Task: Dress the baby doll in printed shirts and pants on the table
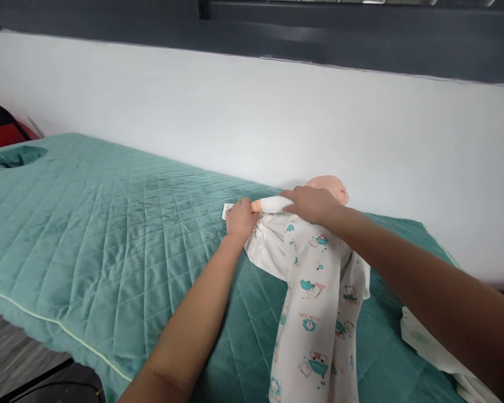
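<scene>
A baby doll (331,186) lies on its back on a green quilted table (109,235), dressed in a white printed sleepsuit (315,291). My left hand (240,218) is closed around the end of the doll's outstretched arm, where the white sleeve (273,204) ends and a small pink hand shows. My right hand (311,202) rests over the doll's shoulder and upper sleeve, fingers curled onto the fabric. The suit's legs hang toward me over the table.
A white wall runs right behind the doll. The table has a face hole (17,156) at its far left end. Another white cloth (437,350) lies at the right, partly under my right forearm. Dark floor shows at the lower left.
</scene>
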The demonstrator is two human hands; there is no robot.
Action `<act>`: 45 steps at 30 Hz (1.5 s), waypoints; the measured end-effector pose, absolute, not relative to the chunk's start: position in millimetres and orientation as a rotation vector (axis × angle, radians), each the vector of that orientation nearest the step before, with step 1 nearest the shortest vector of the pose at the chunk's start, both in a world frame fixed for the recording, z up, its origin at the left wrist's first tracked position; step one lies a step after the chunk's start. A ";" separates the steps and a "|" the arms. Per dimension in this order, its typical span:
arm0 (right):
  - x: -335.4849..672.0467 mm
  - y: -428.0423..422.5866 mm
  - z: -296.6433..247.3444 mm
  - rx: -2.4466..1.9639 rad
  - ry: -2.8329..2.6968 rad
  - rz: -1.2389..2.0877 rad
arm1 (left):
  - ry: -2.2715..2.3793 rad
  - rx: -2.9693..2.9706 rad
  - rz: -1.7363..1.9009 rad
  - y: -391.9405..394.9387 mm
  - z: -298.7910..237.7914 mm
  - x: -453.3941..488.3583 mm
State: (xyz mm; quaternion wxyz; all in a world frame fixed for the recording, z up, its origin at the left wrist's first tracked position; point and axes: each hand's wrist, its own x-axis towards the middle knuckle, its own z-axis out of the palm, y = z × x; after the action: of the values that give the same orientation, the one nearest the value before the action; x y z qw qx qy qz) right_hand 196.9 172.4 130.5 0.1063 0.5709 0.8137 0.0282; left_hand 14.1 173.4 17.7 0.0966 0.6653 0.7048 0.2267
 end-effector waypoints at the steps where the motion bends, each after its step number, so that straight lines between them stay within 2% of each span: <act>1: 194.0 173.1 128.0 1.668 2.408 0.068 | 2.106 2.020 0.674 171.9 18.1 15.7; 12: 181.9 181.0 104.0 1.695 2.571 -0.037 | 1.968 2.452 0.644 167.6 23.5 40.5; 20: 226.6 160.1 110.4 2.213 2.674 -0.348 | 2.121 2.392 0.581 171.6 18.4 37.9; 24: 273.4 133.7 89.0 2.574 2.712 -0.449 | 2.167 2.365 0.595 176.7 17.6 30.0; 27: 303.4 116.5 56.6 2.818 2.582 -0.292 | 2.226 2.321 0.612 177.4 16.4 25.4; 32: 313.5 105.4 22.5 2.734 2.417 0.135 | 2.224 2.330 0.626 163.8 20.7 26.6; 36: 316.7 106.5 27.2 2.716 2.349 0.169 | 2.022 2.374 0.709 147.4 42.5 38.8; 40: 330.3 109.7 29.3 2.983 2.175 0.038 | 1.586 2.374 0.791 138.9 76.9 72.0; 43: 334.6 110.5 28.0 3.037 2.131 0.006 | 1.265 2.542 0.663 141.4 100.0 111.5; 45: 334.3 110.3 27.8 3.041 2.088 -0.009 | 1.230 2.678 0.410 146.3 111.7 140.4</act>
State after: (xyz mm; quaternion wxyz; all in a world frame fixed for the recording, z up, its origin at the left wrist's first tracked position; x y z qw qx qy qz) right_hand 334.3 110.3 27.8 -0.2701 0.7937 0.5450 -0.0022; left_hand 140.4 146.3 111.7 0.0830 0.8970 0.4119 0.1374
